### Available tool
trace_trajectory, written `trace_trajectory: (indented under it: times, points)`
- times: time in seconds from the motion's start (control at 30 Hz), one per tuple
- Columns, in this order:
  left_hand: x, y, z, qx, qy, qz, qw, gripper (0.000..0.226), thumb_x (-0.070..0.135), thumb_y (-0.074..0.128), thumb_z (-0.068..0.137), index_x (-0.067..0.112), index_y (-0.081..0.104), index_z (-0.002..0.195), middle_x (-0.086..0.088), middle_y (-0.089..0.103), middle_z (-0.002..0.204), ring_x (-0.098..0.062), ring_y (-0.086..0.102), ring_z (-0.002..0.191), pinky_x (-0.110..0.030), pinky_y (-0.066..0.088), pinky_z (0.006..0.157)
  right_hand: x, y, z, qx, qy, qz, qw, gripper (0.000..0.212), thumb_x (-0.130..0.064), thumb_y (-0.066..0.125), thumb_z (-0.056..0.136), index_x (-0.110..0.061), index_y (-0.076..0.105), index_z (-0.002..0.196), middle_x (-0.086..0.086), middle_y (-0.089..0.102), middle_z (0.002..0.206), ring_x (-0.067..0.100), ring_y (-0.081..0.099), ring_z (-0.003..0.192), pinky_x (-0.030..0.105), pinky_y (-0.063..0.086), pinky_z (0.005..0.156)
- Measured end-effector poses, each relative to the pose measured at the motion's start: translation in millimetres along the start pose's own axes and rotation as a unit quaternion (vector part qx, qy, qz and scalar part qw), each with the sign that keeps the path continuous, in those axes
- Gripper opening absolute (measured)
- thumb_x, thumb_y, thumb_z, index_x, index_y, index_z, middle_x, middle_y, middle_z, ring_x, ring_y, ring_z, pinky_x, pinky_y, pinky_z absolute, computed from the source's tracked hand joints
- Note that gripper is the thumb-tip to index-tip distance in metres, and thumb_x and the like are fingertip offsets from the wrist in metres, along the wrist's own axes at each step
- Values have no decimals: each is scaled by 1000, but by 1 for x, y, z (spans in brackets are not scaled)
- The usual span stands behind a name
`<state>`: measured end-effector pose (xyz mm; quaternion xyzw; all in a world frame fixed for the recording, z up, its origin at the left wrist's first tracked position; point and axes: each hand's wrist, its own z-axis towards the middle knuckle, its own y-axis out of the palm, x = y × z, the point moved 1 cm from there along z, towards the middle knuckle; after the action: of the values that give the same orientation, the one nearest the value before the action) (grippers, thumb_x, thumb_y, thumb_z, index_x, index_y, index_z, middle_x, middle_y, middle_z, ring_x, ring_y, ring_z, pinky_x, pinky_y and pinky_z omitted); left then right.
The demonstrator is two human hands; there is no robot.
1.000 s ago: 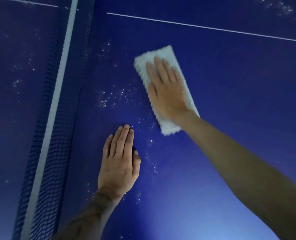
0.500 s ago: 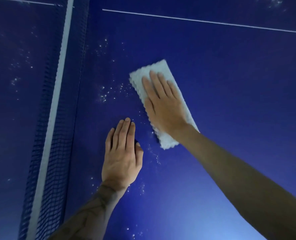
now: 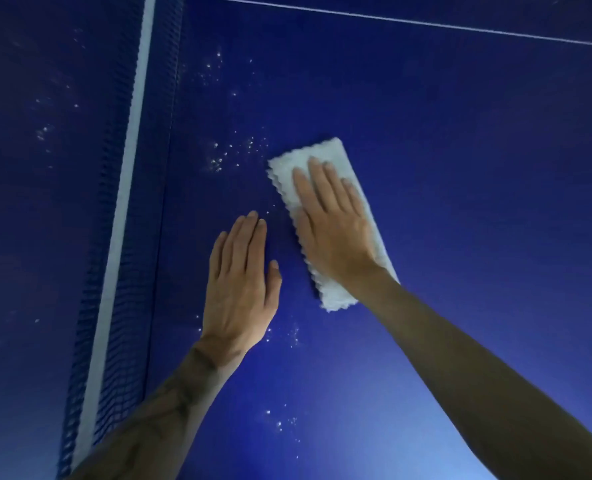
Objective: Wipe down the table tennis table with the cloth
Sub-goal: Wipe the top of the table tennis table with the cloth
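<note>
The right hand [image 3: 332,233] is pressing flat on the cloth [image 3: 334,296], its fingers [image 3: 317,188] lying straight and close together, pointing away and a little left along the cloth's length. The cloth, a folded white strip with scalloped edges, is lying on the blue table [image 3: 460,168] near the middle of the view, tilted so that its far end is leaning left. Its left edge and both short ends are showing past the hand, while the wrist is covering part of its right edge. The left hand [image 3: 242,289] is resting palm-down on the table just beside the cloth's left edge, a narrow gap of blue showing between them, its fingers [image 3: 242,240] straight and together and the thumb angling toward the cloth. The net [image 3: 114,271] is running up the left side, near the left hand. White specks [image 3: 232,154] are lying between the net and the cloth's far left corner, with more by the left wrist and closer in. From the cloth's right edge a wide stretch of blue is running out to the frame edge and up to the thin white line [image 3: 408,20] crossing the top
</note>
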<state>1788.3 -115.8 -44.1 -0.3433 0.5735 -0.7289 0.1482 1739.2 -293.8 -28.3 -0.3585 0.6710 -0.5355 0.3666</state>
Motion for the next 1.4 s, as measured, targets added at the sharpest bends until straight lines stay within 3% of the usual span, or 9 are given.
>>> trace_trajectory:
  times: [0.23,0.33,0.5,0.73,0.8,0.97,1.07,1.23,1.4]
  points:
    - [-45,-21,-47,-16,-12,50,999,54,20,40,106,-6,43,153,-20,40,163,-35,40,151,-54,32,125,31,-22,52,25,176,55,983,61,-37,19,114,-20,3,171,7,-2,179,24,-4,166,44,-2,134]
    - [-52,-17,-50,-15,-10,65,998,55,20,38,106,-5,40,155,-19,37,165,-34,37,153,-53,30,126,-11,-15,58,27,141,61,988,63,-38,16,113,-19,3,171,8,-3,179,25,-5,166,47,1,134]
    - [-57,-12,-53,2,-4,47,999,55,19,36,107,-4,38,156,-18,37,164,-33,35,154,-52,27,127,-43,11,-26,-1,-30,15,999,63,-39,18,111,-21,14,171,6,8,179,25,7,166,44,5,134]
    - [-58,-11,-49,1,-3,37,999,54,18,38,106,-4,40,155,-17,38,164,-33,35,153,-52,27,128,6,-4,16,46,183,51,981,62,-38,20,113,-21,10,172,6,4,179,24,2,166,45,2,134]
    - [-58,-11,-50,6,-5,39,999,54,17,39,105,-3,40,155,-17,38,163,-31,35,153,-50,25,128,-19,0,15,42,174,54,982,63,-39,16,112,-19,6,172,8,1,179,26,-1,166,47,2,134]
    - [-57,-12,-52,6,-2,43,999,54,18,38,105,-3,39,156,-18,38,164,-33,35,153,-49,23,129,-55,19,-82,-15,-5,5,1000,62,-37,20,112,-19,12,171,7,5,179,25,4,166,47,8,134]
    - [-57,-12,-51,4,-3,38,999,54,19,36,106,-4,39,155,-19,38,163,-34,35,153,-50,23,129,-10,15,-103,1,60,8,998,61,-35,25,111,-18,23,169,8,16,177,28,15,164,49,17,133]
    - [-57,-14,-52,10,2,46,999,52,17,39,106,-4,40,154,-19,40,163,-33,35,153,-49,24,129,0,4,-55,26,214,41,976,65,-39,13,110,-18,8,171,9,4,179,26,2,166,47,5,134]
    - [-57,-18,-52,-11,-9,20,1000,56,19,37,105,-1,37,157,-16,36,166,-30,31,155,-48,21,130,-85,27,-107,12,60,17,998,64,-38,18,111,-20,11,172,7,6,179,25,2,166,46,5,134]
